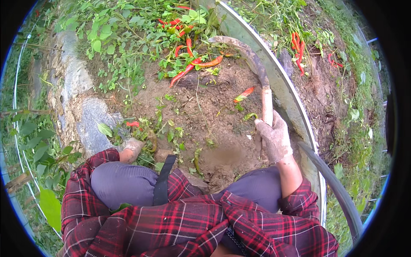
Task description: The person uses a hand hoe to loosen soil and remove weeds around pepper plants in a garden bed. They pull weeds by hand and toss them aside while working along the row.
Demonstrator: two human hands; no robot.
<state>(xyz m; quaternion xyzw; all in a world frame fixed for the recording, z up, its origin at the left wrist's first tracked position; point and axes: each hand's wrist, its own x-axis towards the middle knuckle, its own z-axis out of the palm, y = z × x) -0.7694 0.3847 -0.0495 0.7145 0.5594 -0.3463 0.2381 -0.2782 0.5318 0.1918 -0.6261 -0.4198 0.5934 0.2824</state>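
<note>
In a dirty pale work glove, my right hand (276,137) grips the light wooden handle of a sickle (253,57). The sickle's dark, soil-stained curved blade points away from me and hooks left over the ground. My left hand (133,147), also gloved, is down among low weeds (149,141) by my left knee; its fingers are partly hidden, so their grip is unclear. A red chili pepper piece (132,124) lies just beyond it. Another red chili pepper (244,94) rests on bare soil (212,112) left of the sickle handle.
Red chili peppers (188,69) lie among green plants ahead, more chili peppers (298,51) beyond a long white-edged barrier (285,77) on my right. A dark hose-like strip (334,186) crosses that barrier. Grey plastic sheeting (93,119) partly covered with soil runs along my left.
</note>
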